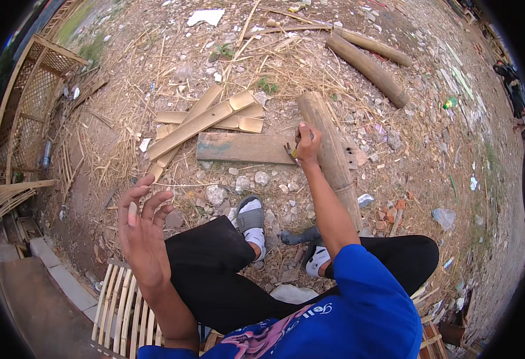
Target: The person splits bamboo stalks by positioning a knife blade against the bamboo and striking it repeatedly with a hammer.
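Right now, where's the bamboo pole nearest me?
In the head view, the bamboo pole lies right of centre, across the wooden board, beside your right hand.

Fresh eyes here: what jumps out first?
The thick brown bamboo log right of centre, with the bare right hand gripping a yellow-and-dark tool at its left edge. Then crossed, pale split-bamboo strips left of centre, and the open left hand, lower left.

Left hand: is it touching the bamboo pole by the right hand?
Apart. The head view shows a knee and rubbly ground between the left hand and the bamboo pole.
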Available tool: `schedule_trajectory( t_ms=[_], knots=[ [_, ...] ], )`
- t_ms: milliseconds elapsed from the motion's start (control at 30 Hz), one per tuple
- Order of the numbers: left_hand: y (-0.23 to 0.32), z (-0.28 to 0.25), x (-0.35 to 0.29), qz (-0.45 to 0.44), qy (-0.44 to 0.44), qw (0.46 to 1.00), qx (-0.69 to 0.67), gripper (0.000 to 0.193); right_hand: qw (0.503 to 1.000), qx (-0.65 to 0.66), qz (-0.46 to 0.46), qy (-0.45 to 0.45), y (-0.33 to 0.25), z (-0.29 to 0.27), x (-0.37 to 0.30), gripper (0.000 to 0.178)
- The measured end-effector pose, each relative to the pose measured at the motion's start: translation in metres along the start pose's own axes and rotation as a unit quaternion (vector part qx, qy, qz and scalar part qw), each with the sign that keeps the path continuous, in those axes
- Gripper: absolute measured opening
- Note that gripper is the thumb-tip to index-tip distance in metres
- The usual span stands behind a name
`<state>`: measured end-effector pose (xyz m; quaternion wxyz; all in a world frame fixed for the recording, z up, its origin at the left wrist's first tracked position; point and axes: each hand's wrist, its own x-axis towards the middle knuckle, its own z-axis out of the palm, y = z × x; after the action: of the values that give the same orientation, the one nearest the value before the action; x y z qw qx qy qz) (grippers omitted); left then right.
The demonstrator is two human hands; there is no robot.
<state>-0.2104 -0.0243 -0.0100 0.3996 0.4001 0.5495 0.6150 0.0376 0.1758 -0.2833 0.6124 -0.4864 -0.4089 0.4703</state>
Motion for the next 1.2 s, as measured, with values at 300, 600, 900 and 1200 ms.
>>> schedule_trajectory(
  t_ms=[300, 600, 900, 1200],
  knots=[
    [-0.021, -0.023, 0.003, 0.009, -0.041, 0.999, 0.027, 0.049, 0.999, 0.032, 0.013, 0.029, -0.066, 0.024, 0.012, 0.037],
    [-0.002, -0.005, -0.020, -0.013, -0.080, 0.996, 0.021, 0.030, 0.997, -0.066, -0.036, -0.030, 0.009, 0.011, -0.050, 0.033],
    [-0.122, 0.102, -0.142, 0.052, -0.410, 0.818, 0.400, 0.027, 0.976, -0.218, 0.008, -0.021, -0.015, -0.111, -0.097, 0.036],
    [-0.379, 0.213, -0.288, 0.040, -0.381, 0.658, 0.648, 0.052, 0.898, -0.389, 0.184, -0.094, -0.014, -0.218, -0.127, 0.030]
  ],
)
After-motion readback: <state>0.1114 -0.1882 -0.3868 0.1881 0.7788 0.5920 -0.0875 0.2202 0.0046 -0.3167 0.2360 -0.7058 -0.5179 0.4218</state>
